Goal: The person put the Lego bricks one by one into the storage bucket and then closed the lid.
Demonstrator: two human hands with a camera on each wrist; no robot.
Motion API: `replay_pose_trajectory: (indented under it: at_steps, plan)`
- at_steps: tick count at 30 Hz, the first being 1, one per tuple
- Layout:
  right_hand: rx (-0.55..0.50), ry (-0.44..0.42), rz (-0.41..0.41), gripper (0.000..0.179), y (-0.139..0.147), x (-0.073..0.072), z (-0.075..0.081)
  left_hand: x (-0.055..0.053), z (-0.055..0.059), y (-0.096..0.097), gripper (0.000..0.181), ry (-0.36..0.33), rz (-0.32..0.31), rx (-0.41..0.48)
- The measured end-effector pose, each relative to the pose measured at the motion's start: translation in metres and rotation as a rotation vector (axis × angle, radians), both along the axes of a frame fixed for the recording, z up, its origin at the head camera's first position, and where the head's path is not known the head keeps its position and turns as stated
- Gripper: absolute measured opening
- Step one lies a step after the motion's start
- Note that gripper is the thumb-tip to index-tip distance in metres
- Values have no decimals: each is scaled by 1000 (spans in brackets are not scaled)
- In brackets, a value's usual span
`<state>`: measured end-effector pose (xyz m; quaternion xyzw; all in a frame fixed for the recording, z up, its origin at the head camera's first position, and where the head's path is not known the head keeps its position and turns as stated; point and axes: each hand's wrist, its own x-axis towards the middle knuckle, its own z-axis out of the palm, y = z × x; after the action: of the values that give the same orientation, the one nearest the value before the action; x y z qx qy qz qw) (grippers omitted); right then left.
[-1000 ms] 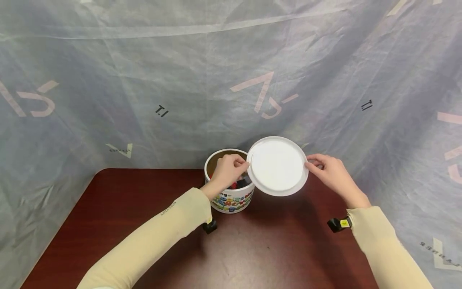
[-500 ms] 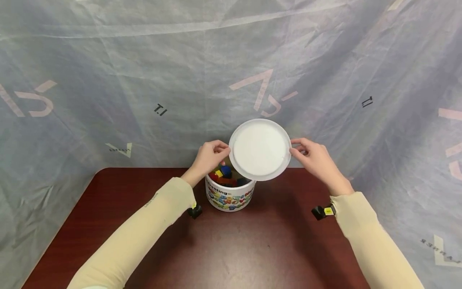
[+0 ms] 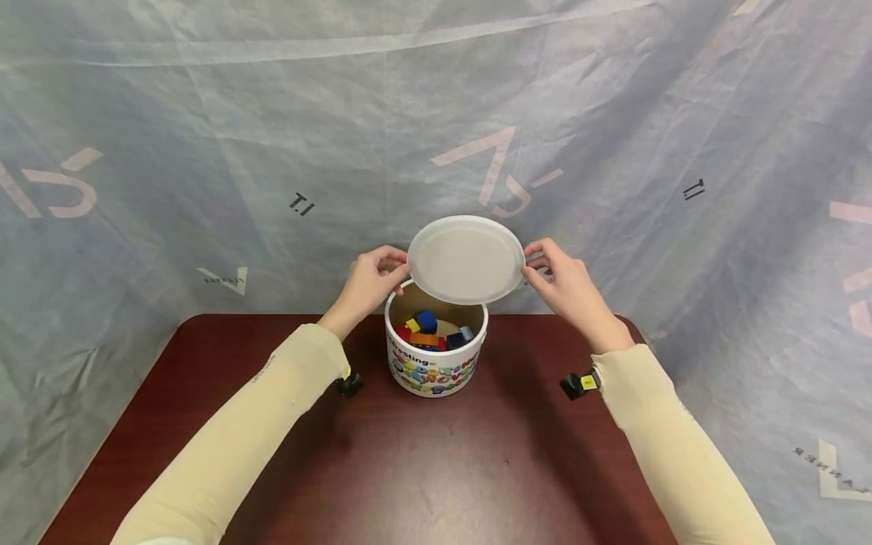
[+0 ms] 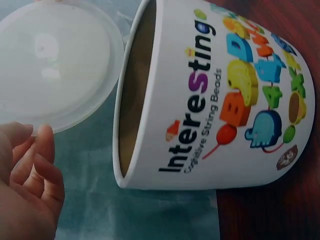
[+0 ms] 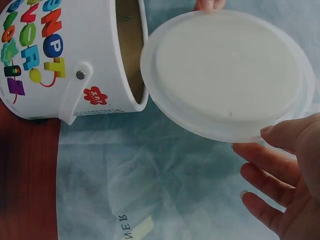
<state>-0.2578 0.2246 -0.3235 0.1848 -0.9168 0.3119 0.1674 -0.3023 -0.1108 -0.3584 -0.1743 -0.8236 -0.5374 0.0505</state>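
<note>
Between both hands a round white lid (image 3: 466,260) hangs tilted above the back of a white bucket (image 3: 434,378). My left hand (image 3: 365,286) pinches the lid's left edge between thumb and fingers. At the opposite edge my right hand (image 3: 567,286) pinches it the same way, as the right wrist view also shows with the lid (image 5: 230,75). Colourful letters and animal shapes are printed on the bucket (image 4: 185,100), which stands upright on the table with its top uncovered. Several toy blocks, among them a blue block (image 3: 426,321), lie inside.
The dark red table (image 3: 436,469) stretches out in front of the bucket. Behind it hangs a grey cloth (image 3: 381,151) with printed letters, close to the table's back edge. A white handle (image 5: 77,92) lies folded down against the bucket's side.
Both hands have carried the lid left and up, from beside the bucket to over its back. The lid has tipped flatter, and more of the blocks show.
</note>
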Motion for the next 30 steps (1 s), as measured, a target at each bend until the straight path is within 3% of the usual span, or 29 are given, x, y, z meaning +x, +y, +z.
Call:
replay_pose_trajectory:
  at_steps: [11,19,23,30]
  plan:
    - [15,60,33,18,-19,-11,-8,-4,-3,-14,20,53,62,0]
    - [38,156,34,19,-33,-18,-22,-4,-7,-22,22,32,115,31]
    - [51,213,16,19,-38,-20,-30,-5,-11,-24,24,40,124,26]
    - [68,210,24,21,-42,-19,-47,-1,-25,-30,27,27,105,13]
